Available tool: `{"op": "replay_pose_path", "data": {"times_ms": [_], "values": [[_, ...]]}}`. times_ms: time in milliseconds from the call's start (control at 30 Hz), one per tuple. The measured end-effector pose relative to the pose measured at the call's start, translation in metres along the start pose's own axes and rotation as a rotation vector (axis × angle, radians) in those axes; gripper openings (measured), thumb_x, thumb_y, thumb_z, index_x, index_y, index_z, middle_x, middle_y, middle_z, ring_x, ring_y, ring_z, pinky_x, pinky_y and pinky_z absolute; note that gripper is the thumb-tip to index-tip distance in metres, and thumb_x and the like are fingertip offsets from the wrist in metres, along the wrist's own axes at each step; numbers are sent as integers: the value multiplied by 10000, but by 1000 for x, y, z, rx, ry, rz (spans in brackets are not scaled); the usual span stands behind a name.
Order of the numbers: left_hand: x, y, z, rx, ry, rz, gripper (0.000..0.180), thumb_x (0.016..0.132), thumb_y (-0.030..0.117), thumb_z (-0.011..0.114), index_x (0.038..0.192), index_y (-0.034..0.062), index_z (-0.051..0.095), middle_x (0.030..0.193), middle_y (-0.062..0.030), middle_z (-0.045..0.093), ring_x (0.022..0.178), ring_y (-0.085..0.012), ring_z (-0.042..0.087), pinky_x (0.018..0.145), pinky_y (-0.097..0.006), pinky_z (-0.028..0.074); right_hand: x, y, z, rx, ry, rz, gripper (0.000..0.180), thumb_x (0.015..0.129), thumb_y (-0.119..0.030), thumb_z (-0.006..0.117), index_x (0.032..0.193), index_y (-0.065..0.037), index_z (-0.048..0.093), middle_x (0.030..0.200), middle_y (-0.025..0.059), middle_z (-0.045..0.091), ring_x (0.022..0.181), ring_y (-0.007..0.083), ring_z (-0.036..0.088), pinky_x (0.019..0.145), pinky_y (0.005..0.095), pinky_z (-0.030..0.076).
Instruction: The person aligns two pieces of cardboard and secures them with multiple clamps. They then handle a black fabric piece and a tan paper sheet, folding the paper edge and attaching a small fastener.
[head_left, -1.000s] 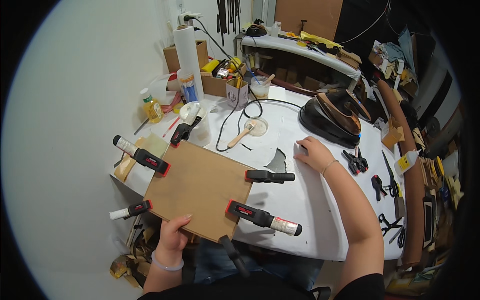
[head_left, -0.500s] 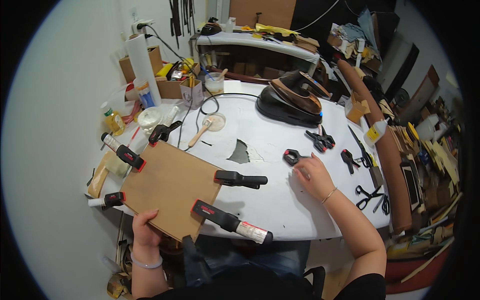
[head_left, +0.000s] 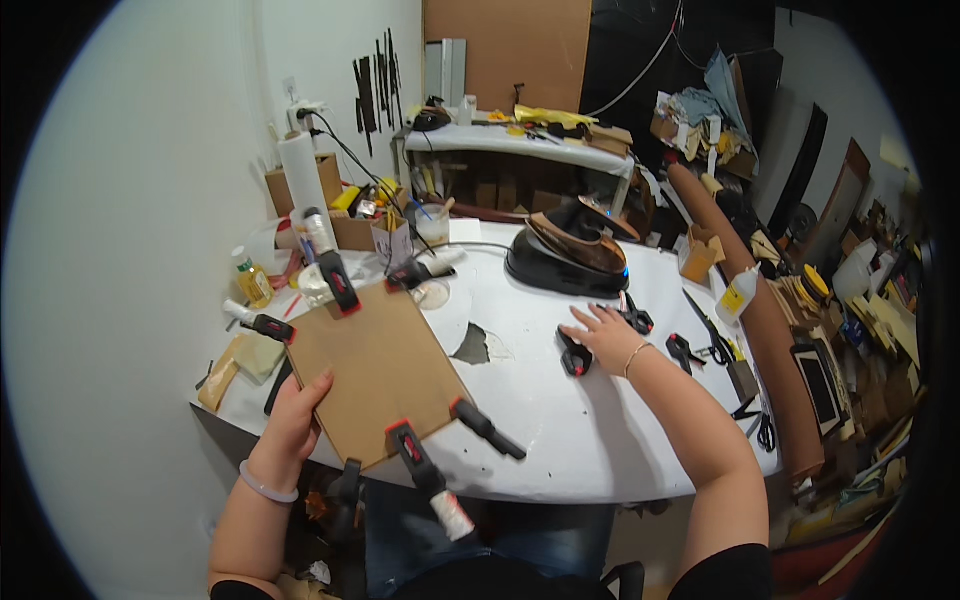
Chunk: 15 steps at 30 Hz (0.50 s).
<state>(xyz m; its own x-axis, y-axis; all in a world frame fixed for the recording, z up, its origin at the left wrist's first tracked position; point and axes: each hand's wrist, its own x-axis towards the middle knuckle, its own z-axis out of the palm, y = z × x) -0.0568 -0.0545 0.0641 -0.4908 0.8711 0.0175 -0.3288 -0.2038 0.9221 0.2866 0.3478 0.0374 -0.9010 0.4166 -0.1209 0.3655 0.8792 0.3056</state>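
I see the left hand (head_left: 297,417) at the lower left of the frame, fingers wrapped over the near left edge of a flat brown board (head_left: 375,367), gripping it. The board sits left of centre, tilted, its far end over the white table (head_left: 560,430) and its near corner hanging past the table's edge. Black clamps with red tips bite its edges: one at the top (head_left: 338,282), one on the left side (head_left: 268,326), one at the upper right (head_left: 408,274), two along the lower edge (head_left: 412,452) (head_left: 485,427). My right hand (head_left: 605,337) lies right of centre, fingers spread flat on the table, fingertips touching a small black and red clamp (head_left: 573,358). A dark scrap (head_left: 473,345) lies between board and hand
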Motion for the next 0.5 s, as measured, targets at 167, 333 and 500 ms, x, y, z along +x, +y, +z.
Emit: {"op": "replay_pose_path", "data": {"times_ms": [167,333,500], "values": [[-17,4,14,15,-47,-66,438,1048,193,621,1428,6,511,1336,-107,644,1198,-204,645,1019,-353,528,15,-4,13,-201,119,-223,462,957,-102,594,1406,-209,598,1643,92,374,1517,340,348,1252,522,263],[-17,8,30,33,-116,-141,480,1061,200,603,1475,1,464,1382,-104,619,1251,-196,614,1052,-354,504,-8,-2,14,89,283,-134,457,788,-160,795,1220,-116,649,1397,138,572,1385,370,487,1184,490,370],[-11,16,43,123,-193,-113,498,1059,217,610,1480,1,454,1396,-101,610,1264,-190,600,1078,-359,477,-45,-63,-32,767,305,-17,328,801,-114,762,1104,-49,657,1050,146,653,976,346,645,861,406,548]]}}
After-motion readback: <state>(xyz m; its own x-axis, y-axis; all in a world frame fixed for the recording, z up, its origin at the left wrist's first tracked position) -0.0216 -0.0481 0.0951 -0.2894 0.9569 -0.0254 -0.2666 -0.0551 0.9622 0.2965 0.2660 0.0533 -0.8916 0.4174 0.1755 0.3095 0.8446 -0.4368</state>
